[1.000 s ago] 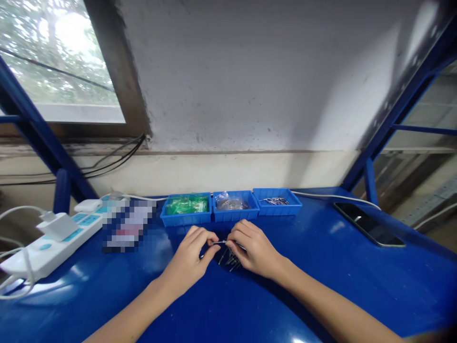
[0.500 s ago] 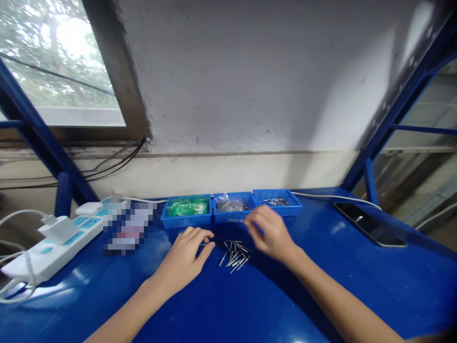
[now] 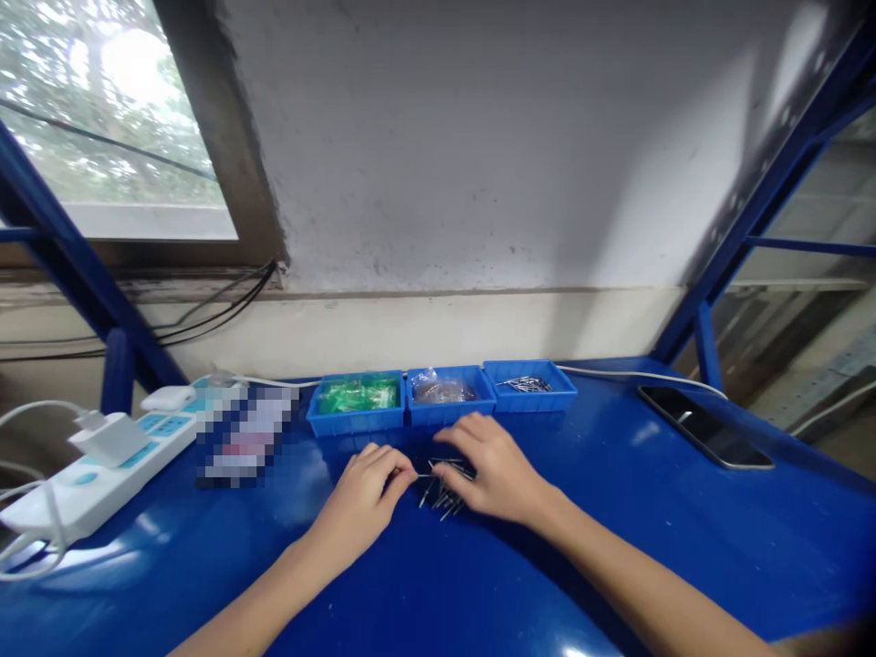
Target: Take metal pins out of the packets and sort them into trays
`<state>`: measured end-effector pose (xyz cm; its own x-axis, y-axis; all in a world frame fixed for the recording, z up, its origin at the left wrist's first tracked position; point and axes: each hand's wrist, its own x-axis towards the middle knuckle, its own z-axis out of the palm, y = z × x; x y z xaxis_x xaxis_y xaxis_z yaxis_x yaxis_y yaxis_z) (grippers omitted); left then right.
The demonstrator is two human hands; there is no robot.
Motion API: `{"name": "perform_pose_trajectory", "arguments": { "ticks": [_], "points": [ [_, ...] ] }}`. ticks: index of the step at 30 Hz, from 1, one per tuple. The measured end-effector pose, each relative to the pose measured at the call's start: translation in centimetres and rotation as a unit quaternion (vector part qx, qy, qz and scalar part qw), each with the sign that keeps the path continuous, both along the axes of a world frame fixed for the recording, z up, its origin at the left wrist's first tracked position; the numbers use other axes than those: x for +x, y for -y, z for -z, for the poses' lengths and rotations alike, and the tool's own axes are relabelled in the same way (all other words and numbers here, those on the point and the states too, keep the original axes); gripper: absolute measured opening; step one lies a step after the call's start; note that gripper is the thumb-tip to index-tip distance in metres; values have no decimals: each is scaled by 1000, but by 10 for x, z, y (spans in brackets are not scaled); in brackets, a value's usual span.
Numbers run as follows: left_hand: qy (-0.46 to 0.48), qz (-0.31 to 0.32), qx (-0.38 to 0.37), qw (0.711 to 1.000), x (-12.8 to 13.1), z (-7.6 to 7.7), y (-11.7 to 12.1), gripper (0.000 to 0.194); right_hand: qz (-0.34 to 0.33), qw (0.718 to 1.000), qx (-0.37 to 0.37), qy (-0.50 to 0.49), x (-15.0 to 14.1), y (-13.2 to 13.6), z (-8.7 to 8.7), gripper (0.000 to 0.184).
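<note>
My left hand (image 3: 370, 484) pinches a thin metal pin (image 3: 423, 475) between thumb and forefinger, and its tip points right. Just across from it, my right hand (image 3: 489, 465) hovers over a loose pile of similar metal pins (image 3: 448, 500), thumb and fingers apart. That hand covers part of the pile. Behind the hands stand three blue bins in a row: a left bin (image 3: 359, 422) with green plastic packets (image 3: 359, 394), a middle bin (image 3: 452, 415) with a clear plastic bag (image 3: 442, 388), and a right bin (image 3: 537, 402) with more metal pins (image 3: 526, 383).
On the blue table (image 3: 411, 593), a white power strip (image 3: 82, 484) with plugs and cables lies at the left, beside a pixelated flat object (image 3: 250, 438). A dark phone (image 3: 704, 427) rests at the right. Blue frame posts (image 3: 708, 347) flank both sides.
My right hand has moved left and down, from near the bins to over the pile. My left hand has shifted slightly right, its thumb and forefinger now closed together on the pin.
</note>
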<state>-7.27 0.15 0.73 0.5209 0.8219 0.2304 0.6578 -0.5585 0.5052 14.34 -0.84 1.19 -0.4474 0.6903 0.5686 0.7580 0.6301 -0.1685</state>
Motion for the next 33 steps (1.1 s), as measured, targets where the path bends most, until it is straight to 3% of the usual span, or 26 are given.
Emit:
{"name": "perform_pose_trajectory", "arguments": {
  "ticks": [3,9,18,22,33],
  "points": [
    [35,9,9,999,3,-2,4,20,-53,998,-9,44,-19,11,3,15],
    [51,25,-4,998,1,-5,7,30,-57,997,23,41,-17,12,2,18],
    [172,66,-71,980,-2,-2,7,13,-57,998,7,32,-16,12,1,19],
    [208,44,-76,974,2,0,7,9,-56,998,3,16,-15,12,0,19],
    [166,38,-39,985,2,-5,9,9,-67,998,-3,5,-17,13,1,20]
  ]
}}
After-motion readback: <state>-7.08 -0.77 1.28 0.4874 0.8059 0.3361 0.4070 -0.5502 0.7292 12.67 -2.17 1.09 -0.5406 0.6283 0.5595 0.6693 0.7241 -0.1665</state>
